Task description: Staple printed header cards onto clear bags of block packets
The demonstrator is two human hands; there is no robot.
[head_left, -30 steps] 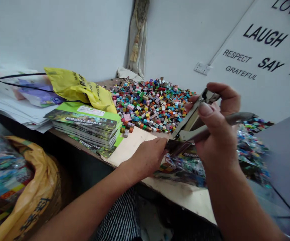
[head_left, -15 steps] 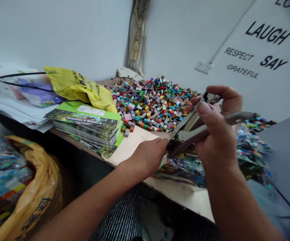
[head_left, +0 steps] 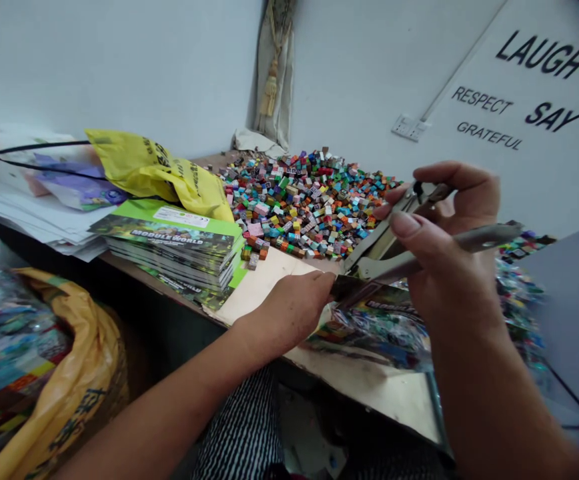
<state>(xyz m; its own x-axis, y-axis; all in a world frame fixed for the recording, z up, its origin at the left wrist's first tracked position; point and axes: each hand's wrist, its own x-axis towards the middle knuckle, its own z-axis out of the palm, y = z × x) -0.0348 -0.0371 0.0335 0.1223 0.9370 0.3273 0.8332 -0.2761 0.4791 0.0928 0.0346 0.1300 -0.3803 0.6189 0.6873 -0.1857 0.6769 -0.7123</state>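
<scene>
Steel plier stapler (head_left: 384,247), head view: gripped in the right hand (head_left: 449,267), fingers (head_left: 462,183) curled over the upper arm and thumb (head_left: 407,227) pressed across the lower handle, a firm hold that appears placed to bear on the jaws, which stand nearly closed at the dark top edge of a printed plastic bag (head_left: 379,327). Left hand (head_left: 289,310) narrow, pinching that edge, apparently to steady the thin film at the stapler's mouth. Bag glossy, lumpy with colourful contents, resting on a cardboard sheet (head_left: 264,287) on the table (head_left: 384,400). Behind: loose heap of small plastic bricks (head_left: 309,203), stack of glossy green booklets (head_left: 174,250).
</scene>
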